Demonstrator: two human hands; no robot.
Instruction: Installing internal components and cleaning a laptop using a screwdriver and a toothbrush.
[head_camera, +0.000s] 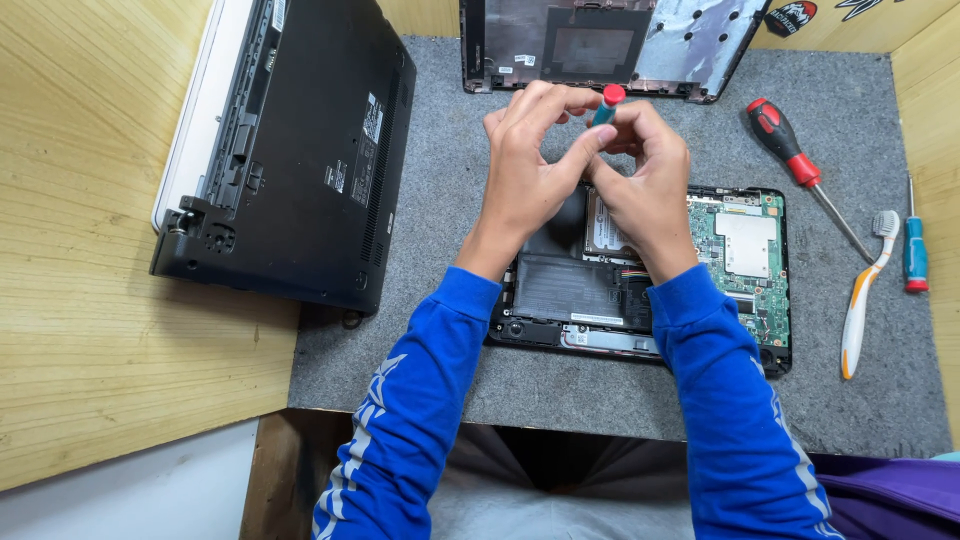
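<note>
Right now both hands pinch a small screwdriver (606, 105) with a red cap and teal handle: the left hand (530, 165) and right hand (645, 175) meet above the opened laptop base (745, 250) on the grey tabletop mat (450, 240). It looks light, stiff and slim (slippery, probably), best gripped along the handle.

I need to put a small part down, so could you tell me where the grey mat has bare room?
The grey mat is bare between the closed black laptop and the opened laptop, and along its near edge. It is crowded on the right: red-handled screwdriver, toothbrush, small blue screwdriver.
</note>
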